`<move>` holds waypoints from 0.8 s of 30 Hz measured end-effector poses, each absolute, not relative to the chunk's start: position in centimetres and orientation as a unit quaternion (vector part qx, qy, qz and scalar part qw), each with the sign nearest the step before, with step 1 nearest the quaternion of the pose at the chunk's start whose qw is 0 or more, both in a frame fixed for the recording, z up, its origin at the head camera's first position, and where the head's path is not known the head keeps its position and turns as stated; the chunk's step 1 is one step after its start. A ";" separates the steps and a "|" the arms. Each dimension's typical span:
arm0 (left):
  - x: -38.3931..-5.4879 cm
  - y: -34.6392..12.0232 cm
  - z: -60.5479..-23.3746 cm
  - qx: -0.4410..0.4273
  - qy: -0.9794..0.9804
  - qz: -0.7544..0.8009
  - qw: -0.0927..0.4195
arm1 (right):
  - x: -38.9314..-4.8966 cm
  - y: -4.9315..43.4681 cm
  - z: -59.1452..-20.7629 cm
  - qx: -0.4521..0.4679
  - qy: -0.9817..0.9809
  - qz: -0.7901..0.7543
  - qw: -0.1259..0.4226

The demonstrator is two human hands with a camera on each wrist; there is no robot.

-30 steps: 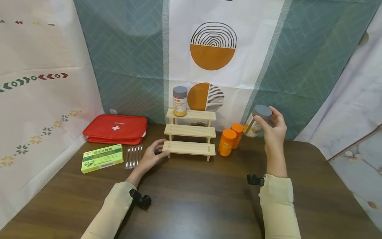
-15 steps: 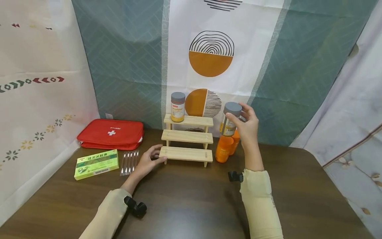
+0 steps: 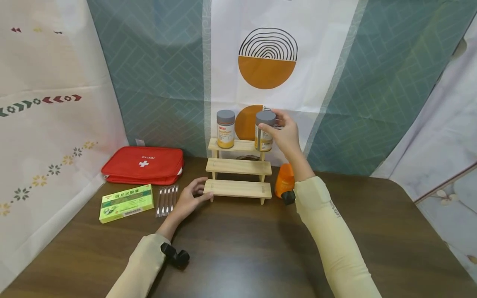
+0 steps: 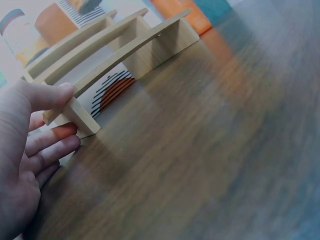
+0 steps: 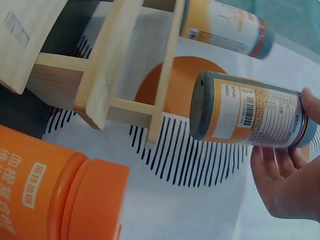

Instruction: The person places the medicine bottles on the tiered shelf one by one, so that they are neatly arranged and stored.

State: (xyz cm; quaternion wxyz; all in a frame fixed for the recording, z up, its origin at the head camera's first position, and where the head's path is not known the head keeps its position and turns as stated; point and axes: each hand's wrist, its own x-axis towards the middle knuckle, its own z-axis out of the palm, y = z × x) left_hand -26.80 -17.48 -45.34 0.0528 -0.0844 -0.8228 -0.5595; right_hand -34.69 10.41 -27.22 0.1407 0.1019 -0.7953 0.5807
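In the head view, my right hand (image 3: 288, 134) grips a grey-lidded supplement bottle (image 3: 263, 134) near its lid, with the label turned outward. The right wrist view shows a gap between the base of this bottle (image 5: 250, 112) and the top board of the three-tier wooden stand (image 5: 167, 65). A second grey-lidded bottle (image 3: 225, 130) stands upright on the top tier's left end. My left hand (image 3: 188, 200) holds the left end of the stand's lowest tier (image 3: 238, 188). Seen from the left wrist, the thumb (image 4: 50, 95) lies on the board and other fingers touch the leg.
An orange bottle (image 3: 285, 180) stands right of the stand, partly behind my right sleeve. On the left lie a red first-aid pouch (image 3: 143, 165), a green-yellow medicine box (image 3: 126, 203) and packaged cotton swabs (image 3: 166, 201). A patterned curtain (image 3: 160, 82) hangs behind the table.
My right hand has carried the grey-lidded bottle leftward, from right of the orange bottles to the right end of the top tier. The left hand keeps its hold on the stand.
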 end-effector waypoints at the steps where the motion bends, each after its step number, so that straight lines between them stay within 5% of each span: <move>1: -26.8 -17.5 -45.3 -0.085 -0.822 -0.561 0.051 | -34.9 10.2 -27.2 0.101 -0.798 0.578 0.139; 24: -26.8 -17.6 -45.5 -0.079 -0.817 -0.569 0.050 | -37.7 8.0 -29.0 0.098 -0.783 0.606 0.101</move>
